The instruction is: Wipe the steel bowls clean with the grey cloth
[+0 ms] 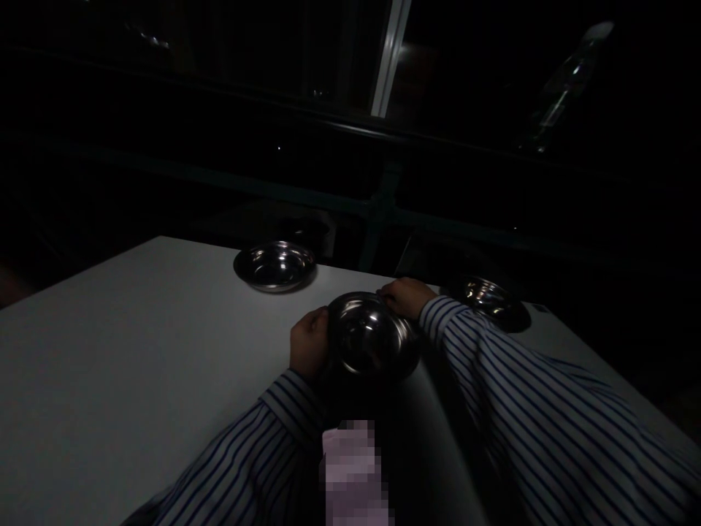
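Observation:
A shiny metal bowl (369, 340) is held between my two hands over the white table, its hollow side facing me. My left hand (309, 342) grips its left rim, fingers curled. On the upper right rim, my right hand (406, 297) is closed with the fingers bent over the edge. A second metal bowl (274, 267) sits at the table's far edge, left of the held one. Beyond my right forearm stands a third metal bowl (490, 301), partly hidden by the sleeve.
The white table (136, 351) reaches to the left and right under dim light. Past its far edge are dark bars and a pale upright post (391, 58). A clear bottle with a white cap (569, 84) shows at the upper right. A pixelated pinkish patch (353, 471) lies below the bowl.

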`<state>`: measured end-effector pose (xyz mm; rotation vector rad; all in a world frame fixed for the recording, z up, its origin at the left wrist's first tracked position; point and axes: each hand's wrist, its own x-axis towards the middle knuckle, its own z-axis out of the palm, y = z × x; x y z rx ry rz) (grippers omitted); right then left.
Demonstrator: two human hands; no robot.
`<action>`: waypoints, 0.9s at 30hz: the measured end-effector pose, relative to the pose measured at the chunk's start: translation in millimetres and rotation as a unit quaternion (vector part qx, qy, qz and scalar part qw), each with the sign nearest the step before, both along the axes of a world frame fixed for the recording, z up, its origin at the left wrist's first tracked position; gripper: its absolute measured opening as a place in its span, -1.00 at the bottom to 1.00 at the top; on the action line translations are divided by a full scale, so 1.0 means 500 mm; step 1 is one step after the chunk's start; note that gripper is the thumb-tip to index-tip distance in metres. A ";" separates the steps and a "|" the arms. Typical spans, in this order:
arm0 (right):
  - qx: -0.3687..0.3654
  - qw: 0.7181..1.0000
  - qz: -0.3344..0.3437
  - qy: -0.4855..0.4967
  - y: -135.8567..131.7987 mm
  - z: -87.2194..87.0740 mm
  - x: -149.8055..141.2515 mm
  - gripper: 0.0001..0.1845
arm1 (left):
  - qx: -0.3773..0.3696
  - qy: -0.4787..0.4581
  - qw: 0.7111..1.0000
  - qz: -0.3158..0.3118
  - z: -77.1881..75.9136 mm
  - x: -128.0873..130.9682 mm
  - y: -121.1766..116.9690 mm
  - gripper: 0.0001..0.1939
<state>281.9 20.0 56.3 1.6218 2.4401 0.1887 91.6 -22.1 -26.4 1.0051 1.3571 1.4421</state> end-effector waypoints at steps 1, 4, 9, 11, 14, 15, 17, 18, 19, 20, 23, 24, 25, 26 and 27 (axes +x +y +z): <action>0.006 1.000 0.004 0.002 0.005 -0.001 -0.015 -0.66 | 0.000 -0.001 1.000 -0.003 -0.002 -0.001 0.001 -0.68; 0.022 0.999 0.032 0.009 0.017 -0.005 -0.064 -0.67 | 0.000 -0.004 1.000 -0.013 -0.004 -0.004 0.003 -0.61; 0.035 0.995 0.087 0.024 0.008 -0.011 -0.118 -0.67 | 0.016 0.000 1.000 0.010 0.001 -0.011 0.005 -0.58; 0.032 0.993 0.107 0.029 0.000 -0.013 -0.130 -0.70 | 0.018 0.001 0.999 0.038 0.002 -0.012 0.007 -0.60; 0.021 0.989 0.141 0.034 -0.011 -0.012 -0.146 -0.73 | 0.011 -0.002 0.999 0.053 0.003 -0.011 0.008 -0.61; 0.015 0.988 0.151 0.036 -0.015 -0.011 -0.150 -0.74 | 0.010 -0.003 0.998 0.055 0.004 -0.011 0.008 -0.62; 0.005 0.985 0.170 0.042 -0.022 -0.010 -0.159 -0.75 | 0.010 -0.006 0.998 0.057 0.006 -0.009 0.006 -0.65; 0.001 0.983 0.177 0.045 -0.026 -0.010 -0.163 -0.75 | 0.010 -0.006 0.998 0.059 0.008 -0.009 0.004 -0.66; -0.002 0.982 0.183 0.050 -0.030 -0.010 -0.166 -0.74 | 0.010 -0.005 0.998 0.062 0.010 -0.008 0.003 -0.68; -0.005 0.981 0.189 0.055 -0.034 -0.011 -0.168 -0.74 | 0.010 -0.003 0.998 0.066 0.012 -0.008 0.002 -0.69; -0.009 0.977 0.203 0.071 -0.047 -0.014 -0.172 -0.75 | 0.014 0.002 0.997 0.082 0.014 -0.010 0.000 -0.71; -0.011 0.975 0.208 0.077 -0.051 -0.016 -0.172 -0.76 | 0.016 0.002 0.996 0.085 0.014 -0.012 0.000 -0.69; -0.012 0.974 0.212 0.082 -0.055 -0.017 -0.172 -0.76 | 0.019 0.001 0.996 0.087 0.012 -0.013 0.001 -0.67; -0.013 0.972 0.215 0.088 -0.058 -0.018 -0.171 -0.77 | 0.022 -0.001 0.996 0.087 0.011 -0.014 0.002 -0.64; -0.015 0.971 0.220 0.092 -0.061 -0.019 -0.171 -0.77 | 0.026 -0.004 0.996 0.086 0.009 -0.016 0.004 -0.61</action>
